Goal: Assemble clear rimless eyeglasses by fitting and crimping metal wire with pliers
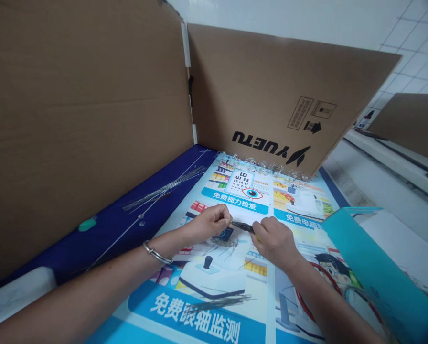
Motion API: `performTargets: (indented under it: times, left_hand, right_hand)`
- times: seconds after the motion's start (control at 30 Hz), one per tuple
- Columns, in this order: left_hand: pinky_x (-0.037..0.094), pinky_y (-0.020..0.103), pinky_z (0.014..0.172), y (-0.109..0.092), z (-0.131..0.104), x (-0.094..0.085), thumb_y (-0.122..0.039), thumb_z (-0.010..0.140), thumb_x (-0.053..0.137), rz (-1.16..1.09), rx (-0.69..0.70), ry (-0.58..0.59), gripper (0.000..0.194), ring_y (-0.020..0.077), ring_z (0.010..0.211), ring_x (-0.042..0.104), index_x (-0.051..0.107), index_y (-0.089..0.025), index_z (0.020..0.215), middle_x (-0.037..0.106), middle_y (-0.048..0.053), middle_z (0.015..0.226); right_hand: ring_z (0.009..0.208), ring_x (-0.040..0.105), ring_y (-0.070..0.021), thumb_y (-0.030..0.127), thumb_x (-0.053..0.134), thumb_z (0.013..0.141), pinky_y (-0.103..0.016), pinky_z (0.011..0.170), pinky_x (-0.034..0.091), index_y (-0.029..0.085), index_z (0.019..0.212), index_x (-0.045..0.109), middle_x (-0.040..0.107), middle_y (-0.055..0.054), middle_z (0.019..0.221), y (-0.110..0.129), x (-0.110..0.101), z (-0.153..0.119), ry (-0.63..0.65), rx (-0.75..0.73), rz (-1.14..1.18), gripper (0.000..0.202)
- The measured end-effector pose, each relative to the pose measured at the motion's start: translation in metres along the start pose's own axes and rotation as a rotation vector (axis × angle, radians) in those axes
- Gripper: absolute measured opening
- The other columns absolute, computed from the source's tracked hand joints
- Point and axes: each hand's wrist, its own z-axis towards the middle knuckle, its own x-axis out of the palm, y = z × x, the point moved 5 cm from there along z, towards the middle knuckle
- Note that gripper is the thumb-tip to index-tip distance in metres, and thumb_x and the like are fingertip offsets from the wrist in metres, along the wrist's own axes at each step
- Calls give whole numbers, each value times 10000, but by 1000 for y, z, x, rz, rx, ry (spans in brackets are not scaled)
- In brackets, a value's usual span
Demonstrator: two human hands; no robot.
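Observation:
My right hand is wrapped round the handles of a pair of pliers; a bit of yellow handle shows beside the fingers. The dark jaws point left and reach the fingertips of my left hand. Thumb and forefinger of that hand are pinched together at the jaw tips, and what they hold is too small to make out. Below my hands lie some thin wires with a small loose cluster. Nearer to me rests a bundle of straight cut wires on the printed sheet.
Longer wires lie on the blue strip at left, near a green round piece. Small clear pieces with wire line the back edge. Cardboard panels stand behind and left. A teal open box stands at right.

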Motion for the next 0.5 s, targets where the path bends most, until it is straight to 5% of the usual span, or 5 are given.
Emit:
performTargets:
  times: [0.5]
  left_hand:
    - [242,162,424,-1,0,-1,-256,780,509,36,-17,-12,136,22,440,303,438,-147,741,487,-35,667]
  right_hand:
    - [687,400,-150,276,462,820,-279,595,251,195,702,531,462,-25,666,1,0,0,-32,9,7,160]
